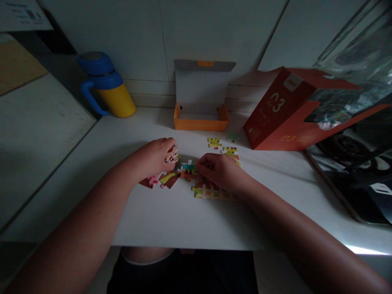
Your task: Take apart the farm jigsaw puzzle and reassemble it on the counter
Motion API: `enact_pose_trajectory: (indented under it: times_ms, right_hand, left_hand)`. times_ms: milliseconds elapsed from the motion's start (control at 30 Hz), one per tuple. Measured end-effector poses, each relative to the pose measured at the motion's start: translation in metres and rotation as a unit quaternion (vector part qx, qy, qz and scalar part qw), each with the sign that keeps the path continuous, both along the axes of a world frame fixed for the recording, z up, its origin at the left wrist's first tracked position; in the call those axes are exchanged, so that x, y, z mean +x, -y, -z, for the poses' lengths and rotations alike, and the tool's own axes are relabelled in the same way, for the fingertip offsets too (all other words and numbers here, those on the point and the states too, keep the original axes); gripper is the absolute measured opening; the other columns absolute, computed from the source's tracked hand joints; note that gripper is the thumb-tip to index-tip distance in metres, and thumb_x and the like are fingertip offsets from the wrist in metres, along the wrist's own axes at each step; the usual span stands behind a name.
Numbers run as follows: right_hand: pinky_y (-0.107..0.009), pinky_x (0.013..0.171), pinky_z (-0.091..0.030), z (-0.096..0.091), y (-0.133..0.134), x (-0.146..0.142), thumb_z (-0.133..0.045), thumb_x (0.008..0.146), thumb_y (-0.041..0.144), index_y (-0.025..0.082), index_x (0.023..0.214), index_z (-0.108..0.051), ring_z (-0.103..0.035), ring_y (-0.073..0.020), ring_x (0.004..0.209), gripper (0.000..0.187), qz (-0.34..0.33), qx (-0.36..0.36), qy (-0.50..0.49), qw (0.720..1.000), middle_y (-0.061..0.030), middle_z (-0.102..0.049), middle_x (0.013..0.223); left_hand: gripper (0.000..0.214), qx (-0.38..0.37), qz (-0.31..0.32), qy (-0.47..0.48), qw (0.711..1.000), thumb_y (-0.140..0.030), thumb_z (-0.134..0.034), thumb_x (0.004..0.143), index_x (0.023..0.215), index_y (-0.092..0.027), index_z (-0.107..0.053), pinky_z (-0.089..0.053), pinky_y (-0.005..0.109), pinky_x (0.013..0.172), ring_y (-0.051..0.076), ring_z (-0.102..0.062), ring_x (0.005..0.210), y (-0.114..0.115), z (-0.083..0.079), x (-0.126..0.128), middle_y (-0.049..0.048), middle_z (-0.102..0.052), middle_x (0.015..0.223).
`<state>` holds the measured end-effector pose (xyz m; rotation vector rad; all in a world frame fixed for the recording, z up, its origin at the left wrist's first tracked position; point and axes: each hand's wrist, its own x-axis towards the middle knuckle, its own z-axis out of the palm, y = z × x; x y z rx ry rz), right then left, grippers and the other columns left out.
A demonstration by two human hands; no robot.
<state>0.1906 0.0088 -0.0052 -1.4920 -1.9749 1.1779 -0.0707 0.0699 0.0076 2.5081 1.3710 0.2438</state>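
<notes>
Colourful jigsaw pieces lie in the middle of a white table (183,216). My left hand (157,157) is curled around several loose pieces (172,155) held at its fingertips. My right hand (219,169) pinches a teal and orange piece (188,167) that lies on the table between the two hands. A joined strip of pieces (208,192) lies partly under my right hand. Below my left hand sits a red and pink cluster of pieces (161,179). More loose pieces (214,142) rest farther back.
An open orange box (200,120) with its grey lid up stands at the back centre. A red carton (284,112) lies to the right, with a clear plastic bag (358,61) above it. A yellow and blue jug (107,85) stands back left. Dark printed sheets (358,171) lie at right.
</notes>
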Motion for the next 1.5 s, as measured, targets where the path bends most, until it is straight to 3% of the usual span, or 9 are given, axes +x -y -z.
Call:
enact_pose_trajectory:
  times_ms: [400,700,967,1100,1233,1333,1500]
  right_hand:
    - [-0.026,0.056,-0.039,-0.003,0.0,-0.008,-0.061,0.097,0.037,0.021,0.094,-0.073,-0.064,-0.0117,0.059,0.021,0.015,0.052,0.076,0.996,-0.0045,-0.079,0.082]
    - [-0.025,0.051,-0.038,-0.015,0.002,0.002,-0.061,0.098,0.039,0.021,0.09,-0.067,-0.059,-0.0109,0.053,0.021,-0.024,-0.023,0.028,0.999,-0.0008,-0.075,0.073]
    - [-0.025,0.06,-0.037,-0.014,0.009,-0.022,-0.065,0.096,0.031,0.021,0.092,-0.07,-0.061,-0.0118,0.064,0.012,-0.01,0.127,0.061,0.99,-0.0009,-0.075,0.079]
    - [-0.026,0.059,-0.035,-0.01,0.009,-0.042,-0.064,0.096,0.029,0.02,0.096,-0.072,-0.061,-0.0125,0.065,0.012,-0.011,0.149,0.063,0.987,-0.0025,-0.075,0.081]
    - [-0.026,0.061,-0.035,-0.014,0.001,-0.055,-0.062,0.097,0.029,0.02,0.097,-0.074,-0.061,-0.0127,0.066,0.014,-0.015,0.156,0.062,0.986,-0.0026,-0.075,0.081]
    - [-0.025,0.063,-0.036,-0.021,-0.009,-0.048,-0.064,0.095,0.029,0.02,0.094,-0.075,-0.061,-0.0123,0.067,0.014,-0.008,0.151,0.067,0.986,-0.0021,-0.076,0.083]
    - [-0.026,0.061,-0.037,-0.021,-0.02,-0.01,-0.062,0.094,0.037,0.02,0.09,-0.073,-0.058,-0.0131,0.065,0.02,0.003,0.107,0.08,0.991,-0.0023,-0.074,0.081]
  left_hand:
    - [0.032,-0.009,-0.007,-0.014,1.0,-0.026,-0.074,0.077,0.104,-0.025,-0.056,-0.044,0.032,0.075,0.022,-0.063,0.085,-0.001,-0.003,-0.002,0.002,-0.065,0.097]
    - [0.029,0.016,-0.003,-0.01,1.0,-0.026,-0.073,0.077,0.101,-0.025,-0.056,-0.046,0.034,0.078,0.024,-0.062,0.087,0.001,-0.008,-0.003,0.0035,-0.066,0.097]
    - [0.031,0.054,-0.062,0.008,0.997,-0.028,-0.075,0.078,0.104,-0.023,-0.059,-0.047,0.034,0.077,0.025,-0.064,0.087,-0.003,-0.017,-0.005,0.0053,-0.069,0.097]
    - [0.038,0.062,-0.128,0.031,0.989,-0.034,-0.079,0.078,0.109,-0.022,-0.059,-0.047,0.033,0.078,0.025,-0.065,0.089,-0.011,-0.02,-0.014,0.0066,-0.07,0.101]
    - [0.036,0.077,-0.151,0.044,0.985,-0.036,-0.079,0.079,0.106,-0.023,-0.058,-0.047,0.033,0.077,0.025,-0.064,0.087,-0.016,-0.02,-0.02,0.0061,-0.069,0.099]
    - [0.036,0.086,-0.158,0.056,0.982,-0.037,-0.079,0.079,0.105,-0.023,-0.058,-0.048,0.034,0.078,0.024,-0.064,0.086,-0.018,-0.018,-0.022,0.0059,-0.07,0.098]
    - [0.038,0.101,-0.161,0.058,0.98,-0.039,-0.08,0.08,0.105,-0.023,-0.057,-0.049,0.034,0.08,0.024,-0.064,0.088,-0.019,-0.016,-0.021,0.0057,-0.07,0.099]
